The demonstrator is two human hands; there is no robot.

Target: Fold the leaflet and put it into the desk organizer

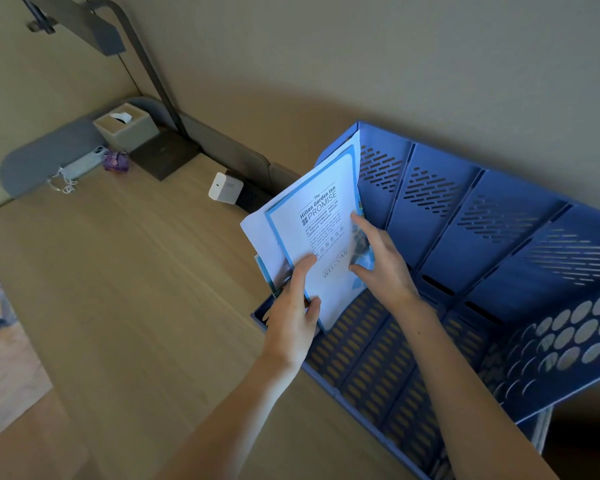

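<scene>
The left hand (pixel 297 308) pinches the bottom edge of one leaflet (pixel 321 233) between thumb and fingers. The right hand (pixel 381 261) lies on the leaflet's right side, fingers spread and pressing flat. The leaflet stands tilted in the leftmost slot of one blue desk organizer (pixel 465 258), which has four slots. The organizer sits on one wooden desk (pixel 118 289). Far off stand one tissue box (pixel 125 128) and one white charger (pixel 225 188).
</scene>
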